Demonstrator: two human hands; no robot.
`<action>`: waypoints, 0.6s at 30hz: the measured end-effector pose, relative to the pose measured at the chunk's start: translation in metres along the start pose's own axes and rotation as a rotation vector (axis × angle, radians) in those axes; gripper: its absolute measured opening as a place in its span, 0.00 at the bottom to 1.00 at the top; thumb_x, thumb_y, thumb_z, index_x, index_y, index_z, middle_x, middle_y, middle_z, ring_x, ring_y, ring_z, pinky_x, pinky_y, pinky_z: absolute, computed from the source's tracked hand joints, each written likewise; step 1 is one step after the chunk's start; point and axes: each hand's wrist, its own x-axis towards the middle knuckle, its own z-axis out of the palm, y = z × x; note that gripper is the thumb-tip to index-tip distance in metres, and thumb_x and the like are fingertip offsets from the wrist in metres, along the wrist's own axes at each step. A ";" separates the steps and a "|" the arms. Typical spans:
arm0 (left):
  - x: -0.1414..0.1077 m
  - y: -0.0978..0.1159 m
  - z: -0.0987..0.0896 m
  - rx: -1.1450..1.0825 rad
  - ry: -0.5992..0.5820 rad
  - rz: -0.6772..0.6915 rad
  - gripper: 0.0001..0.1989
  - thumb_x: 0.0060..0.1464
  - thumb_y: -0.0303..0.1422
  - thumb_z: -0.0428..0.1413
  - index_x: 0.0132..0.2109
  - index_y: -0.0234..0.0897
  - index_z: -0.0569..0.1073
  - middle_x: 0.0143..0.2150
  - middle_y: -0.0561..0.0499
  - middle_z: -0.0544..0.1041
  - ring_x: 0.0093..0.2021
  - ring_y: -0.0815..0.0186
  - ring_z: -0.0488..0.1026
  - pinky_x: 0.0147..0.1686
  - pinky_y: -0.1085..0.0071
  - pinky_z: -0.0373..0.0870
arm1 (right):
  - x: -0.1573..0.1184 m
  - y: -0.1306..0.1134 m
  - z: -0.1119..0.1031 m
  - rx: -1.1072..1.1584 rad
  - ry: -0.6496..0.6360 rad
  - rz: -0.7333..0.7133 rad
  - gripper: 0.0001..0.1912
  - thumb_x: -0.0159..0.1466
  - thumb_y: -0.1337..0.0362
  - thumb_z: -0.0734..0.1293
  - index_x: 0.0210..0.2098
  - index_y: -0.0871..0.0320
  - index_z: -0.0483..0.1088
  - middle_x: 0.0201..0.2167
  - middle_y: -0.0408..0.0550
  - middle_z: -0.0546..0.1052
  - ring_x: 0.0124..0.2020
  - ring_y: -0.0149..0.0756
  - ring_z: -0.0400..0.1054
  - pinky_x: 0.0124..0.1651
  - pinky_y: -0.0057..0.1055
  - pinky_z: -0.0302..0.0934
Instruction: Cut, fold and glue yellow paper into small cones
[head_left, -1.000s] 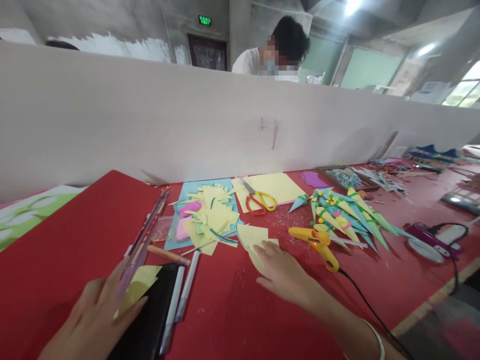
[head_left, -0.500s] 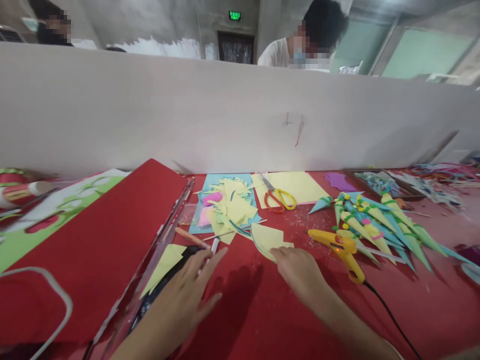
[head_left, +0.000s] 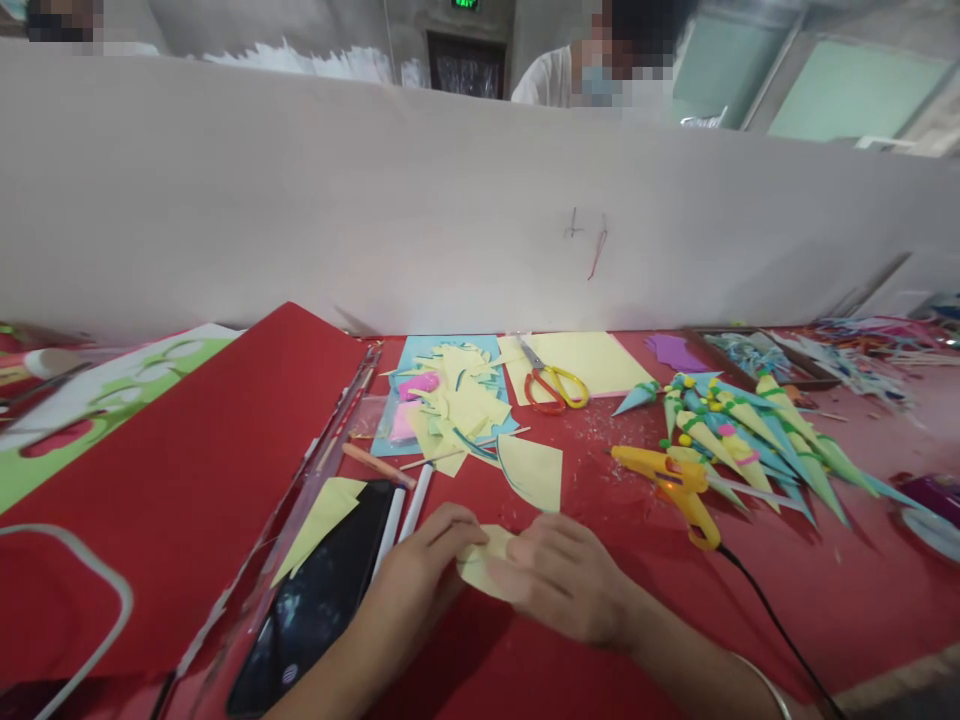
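Between my two hands is a small piece of pale yellow paper point(head_left: 486, 566), slightly curved, above the red table. My left hand point(head_left: 431, 565) pinches its left edge. My right hand point(head_left: 566, 580) grips its right side, the fingers covering part of it. Just beyond lies another yellow paper piece with a curved edge point(head_left: 534, 470). Left of my left hand are a black phone point(head_left: 319, 600) with a yellow paper piece point(head_left: 322, 520) on its corner, and white sticks point(head_left: 416, 500). To the right rests a yellow glue gun point(head_left: 675, 485) with its black cord.
Scissors point(head_left: 553, 385) lie on a yellow sheet point(head_left: 611, 365). Paper scraps point(head_left: 465, 400) cover a blue sheet. Yellow and blue paper cones point(head_left: 750, 435) are piled at right. A large red board point(head_left: 202, 450) is at left. A white partition point(head_left: 450, 220) stands behind; a masked person sits beyond it.
My right hand has drawn a yellow paper piece toward me, leaving another behind. My left hand has moved right and closed on the paper. The view has tilted down slightly.
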 end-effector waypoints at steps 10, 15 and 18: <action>-0.004 -0.009 -0.016 0.247 0.287 0.217 0.16 0.50 0.21 0.45 0.38 0.41 0.75 0.35 0.50 0.76 0.34 0.70 0.73 0.33 0.78 0.69 | -0.009 0.013 0.008 0.175 0.189 0.387 0.07 0.59 0.71 0.61 0.34 0.56 0.69 0.29 0.46 0.71 0.33 0.32 0.65 0.36 0.30 0.61; 0.000 -0.003 -0.021 -0.006 0.273 -0.044 0.11 0.53 0.29 0.48 0.30 0.38 0.74 0.29 0.50 0.76 0.31 0.68 0.73 0.31 0.76 0.69 | -0.009 0.017 0.007 0.457 0.230 0.669 0.06 0.57 0.66 0.64 0.35 0.56 0.67 0.31 0.46 0.71 0.34 0.34 0.66 0.37 0.31 0.62; 0.004 0.000 -0.021 -0.232 0.223 -0.312 0.14 0.52 0.39 0.49 0.24 0.37 0.70 0.19 0.53 0.72 0.21 0.69 0.69 0.23 0.76 0.66 | -0.012 0.017 0.012 0.716 0.218 0.845 0.05 0.57 0.63 0.64 0.33 0.57 0.67 0.30 0.46 0.71 0.32 0.33 0.66 0.35 0.29 0.63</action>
